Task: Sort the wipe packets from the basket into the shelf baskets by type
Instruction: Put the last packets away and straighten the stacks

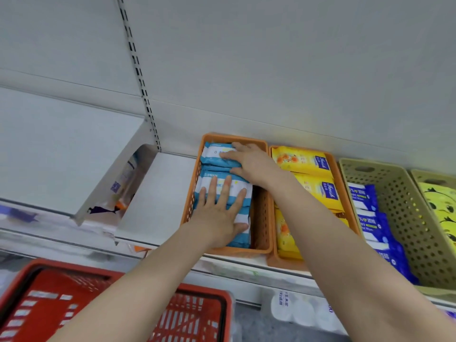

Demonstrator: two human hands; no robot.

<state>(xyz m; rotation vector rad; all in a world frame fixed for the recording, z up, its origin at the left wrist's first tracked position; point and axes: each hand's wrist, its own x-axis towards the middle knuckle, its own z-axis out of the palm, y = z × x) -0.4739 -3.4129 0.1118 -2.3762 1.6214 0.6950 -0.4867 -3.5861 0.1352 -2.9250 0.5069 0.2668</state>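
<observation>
Now left hand (217, 213) flat, fingers spread, pressing front blue-and-white packets (222, 191) in orange basket (261, 218) on shelf (158, 198). Right hand (249, 164) grips rear packet (214, 156) in same basket, fingers over top, thumb at near edge. Yellow packets (301, 160) in next basket (344, 186) right. Red basket (37, 270) below left.

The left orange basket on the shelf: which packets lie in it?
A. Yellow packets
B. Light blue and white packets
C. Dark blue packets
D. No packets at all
B: the orange basket holds light blue and white packets; the left hand lies flat on the near ones and the right hand holds the far one.
</observation>
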